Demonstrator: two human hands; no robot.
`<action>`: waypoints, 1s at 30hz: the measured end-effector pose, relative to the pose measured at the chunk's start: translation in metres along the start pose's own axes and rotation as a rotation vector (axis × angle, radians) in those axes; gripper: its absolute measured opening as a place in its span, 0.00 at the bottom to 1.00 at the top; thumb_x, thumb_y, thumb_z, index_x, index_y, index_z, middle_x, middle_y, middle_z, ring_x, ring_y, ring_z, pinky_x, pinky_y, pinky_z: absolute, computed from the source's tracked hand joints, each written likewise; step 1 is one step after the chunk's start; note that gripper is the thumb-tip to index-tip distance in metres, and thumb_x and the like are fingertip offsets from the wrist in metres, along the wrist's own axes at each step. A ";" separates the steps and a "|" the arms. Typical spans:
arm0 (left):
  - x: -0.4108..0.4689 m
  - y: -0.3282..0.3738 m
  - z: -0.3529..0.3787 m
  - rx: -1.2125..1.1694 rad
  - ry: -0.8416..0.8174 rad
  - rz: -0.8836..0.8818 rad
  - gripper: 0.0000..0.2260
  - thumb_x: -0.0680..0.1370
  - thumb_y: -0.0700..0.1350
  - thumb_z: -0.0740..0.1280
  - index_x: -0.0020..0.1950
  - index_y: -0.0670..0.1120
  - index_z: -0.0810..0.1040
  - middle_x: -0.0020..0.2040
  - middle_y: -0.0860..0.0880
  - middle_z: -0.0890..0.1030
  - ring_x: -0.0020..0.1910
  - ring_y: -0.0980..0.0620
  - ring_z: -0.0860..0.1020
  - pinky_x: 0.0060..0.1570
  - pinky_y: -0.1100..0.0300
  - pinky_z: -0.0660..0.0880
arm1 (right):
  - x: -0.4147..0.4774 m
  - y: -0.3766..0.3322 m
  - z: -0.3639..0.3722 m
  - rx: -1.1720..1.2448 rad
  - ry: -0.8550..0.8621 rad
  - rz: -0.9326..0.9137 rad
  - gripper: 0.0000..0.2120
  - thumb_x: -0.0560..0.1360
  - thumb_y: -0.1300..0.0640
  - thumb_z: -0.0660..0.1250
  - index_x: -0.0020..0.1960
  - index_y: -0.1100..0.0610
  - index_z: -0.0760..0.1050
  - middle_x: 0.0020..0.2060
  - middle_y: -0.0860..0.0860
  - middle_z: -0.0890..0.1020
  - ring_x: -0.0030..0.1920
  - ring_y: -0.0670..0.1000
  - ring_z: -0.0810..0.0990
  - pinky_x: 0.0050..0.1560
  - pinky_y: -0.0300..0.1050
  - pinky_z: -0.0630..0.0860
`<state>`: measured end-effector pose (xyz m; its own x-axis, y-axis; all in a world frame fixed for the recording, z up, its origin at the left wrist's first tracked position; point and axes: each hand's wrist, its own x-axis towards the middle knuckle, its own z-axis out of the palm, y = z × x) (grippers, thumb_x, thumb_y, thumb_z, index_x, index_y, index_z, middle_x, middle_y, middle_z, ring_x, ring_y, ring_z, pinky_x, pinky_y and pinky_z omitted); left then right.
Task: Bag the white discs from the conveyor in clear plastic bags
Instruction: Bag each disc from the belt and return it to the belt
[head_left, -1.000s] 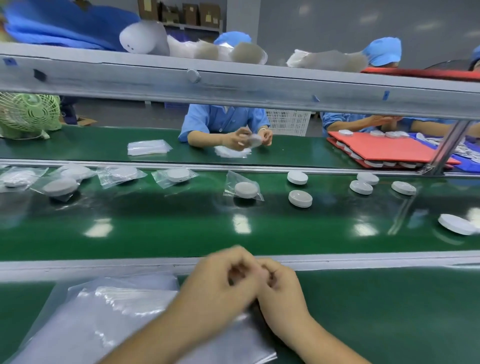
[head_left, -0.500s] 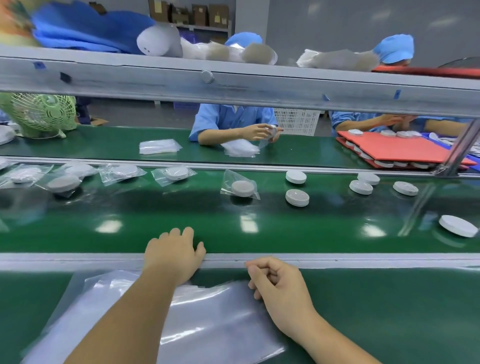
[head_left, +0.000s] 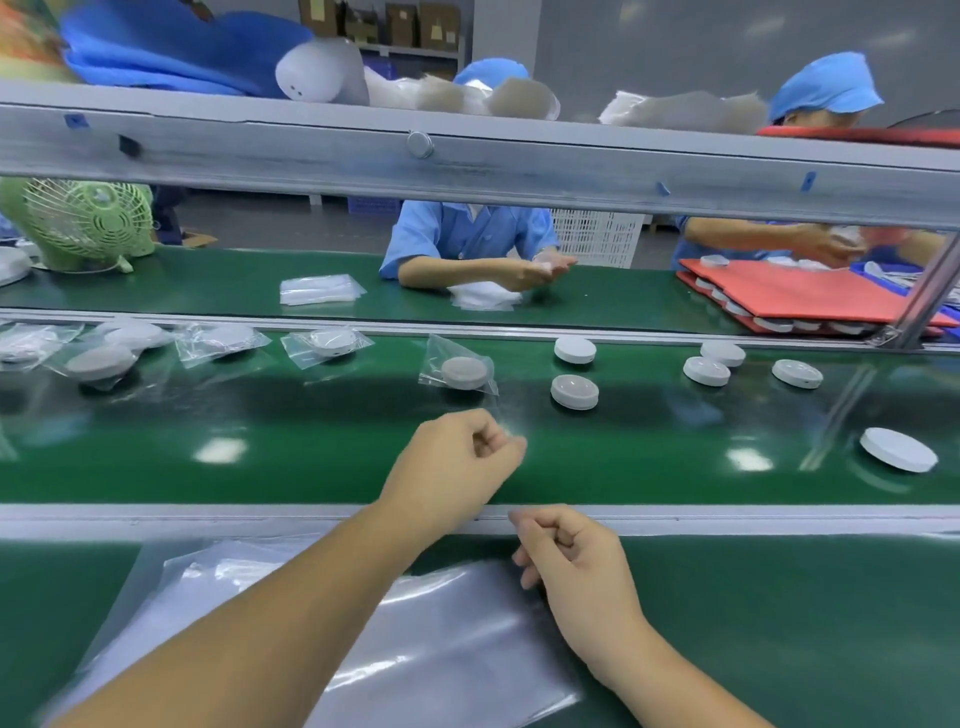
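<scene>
Currently logging left-hand fingers (head_left: 491, 442) curled against the thumb, low over the conveyor belt (head_left: 311, 457); unable to tell whether pinching clear film or nothing. Recording right-hand fingers (head_left: 545, 538) folded into the palm with nothing visible inside, at the far edge of the stack of clear bags (head_left: 441, 639) on the worktop (head_left: 779, 623). Placing left hand (head_left: 452, 462) just short of a bagged disc (head_left: 464, 372), right hand (head_left: 582, 571) by the near rail. Counting six bare white discs (head_left: 706, 371) on the belt, nearest disc (head_left: 574, 392) beside the bagged one. Noting more bagged discs (head_left: 218, 340) further left.
</scene>
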<state>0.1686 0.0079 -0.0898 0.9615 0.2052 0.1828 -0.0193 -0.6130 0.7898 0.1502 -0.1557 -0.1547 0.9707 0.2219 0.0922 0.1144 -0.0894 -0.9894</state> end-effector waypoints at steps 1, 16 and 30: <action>-0.012 0.009 -0.002 0.050 0.008 0.049 0.11 0.71 0.62 0.65 0.38 0.56 0.75 0.31 0.58 0.78 0.30 0.59 0.74 0.35 0.57 0.76 | 0.001 0.000 -0.002 0.038 0.017 0.002 0.10 0.81 0.56 0.69 0.45 0.44 0.84 0.31 0.51 0.83 0.29 0.47 0.77 0.32 0.35 0.72; -0.112 -0.039 0.020 0.713 -0.186 0.237 0.30 0.72 0.74 0.44 0.69 0.71 0.69 0.57 0.64 0.69 0.59 0.58 0.66 0.60 0.57 0.63 | 0.011 0.003 -0.012 0.501 0.024 0.134 0.27 0.77 0.41 0.58 0.50 0.63 0.83 0.33 0.56 0.79 0.31 0.51 0.75 0.40 0.49 0.68; -0.108 -0.057 0.029 0.561 0.068 0.427 0.13 0.72 0.66 0.62 0.41 0.66 0.85 0.38 0.65 0.76 0.40 0.59 0.77 0.39 0.59 0.77 | 0.009 0.000 -0.007 0.290 -0.026 0.056 0.14 0.75 0.47 0.64 0.45 0.52 0.86 0.33 0.53 0.81 0.31 0.49 0.76 0.35 0.38 0.71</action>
<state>0.0737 -0.0011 -0.1712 0.8819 -0.1045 0.4598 -0.2290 -0.9473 0.2239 0.1600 -0.1609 -0.1526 0.9676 0.2496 0.0377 -0.0075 0.1778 -0.9840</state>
